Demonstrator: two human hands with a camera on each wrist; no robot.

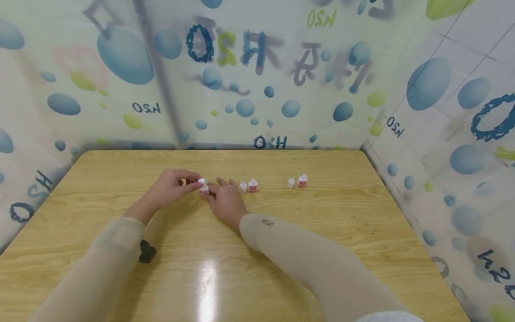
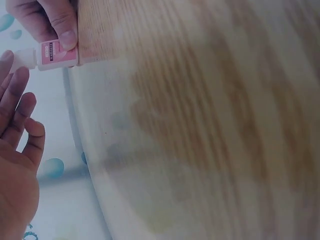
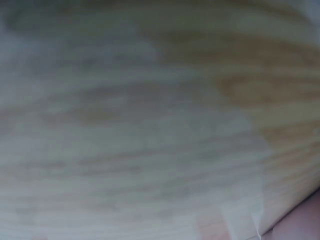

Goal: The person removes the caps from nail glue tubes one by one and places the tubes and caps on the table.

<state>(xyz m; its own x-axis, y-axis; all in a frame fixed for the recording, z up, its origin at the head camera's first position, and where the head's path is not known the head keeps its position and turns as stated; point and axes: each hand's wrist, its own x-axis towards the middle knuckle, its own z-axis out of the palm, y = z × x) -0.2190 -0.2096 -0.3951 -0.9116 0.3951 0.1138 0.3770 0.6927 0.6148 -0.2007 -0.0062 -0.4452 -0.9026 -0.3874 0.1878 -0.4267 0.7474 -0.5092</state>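
Observation:
A small white bottle with a pink-and-red label stands between the two hands, left of centre on the table. My left hand pinches its white cap between thumb and fingertips. Around the lower body curl the fingers of my right hand, its thumb pressed against the label. Just right of that hand are a similar bottle and a small white cup-like piece. In the right wrist view, only a blurred bit of the hand shows at the lower right corner.
Farther right stand another labelled bottle and a white cup-like piece. A dark angular patch lies beside the left forearm. The wooden table meets patterned curtains at the back and right.

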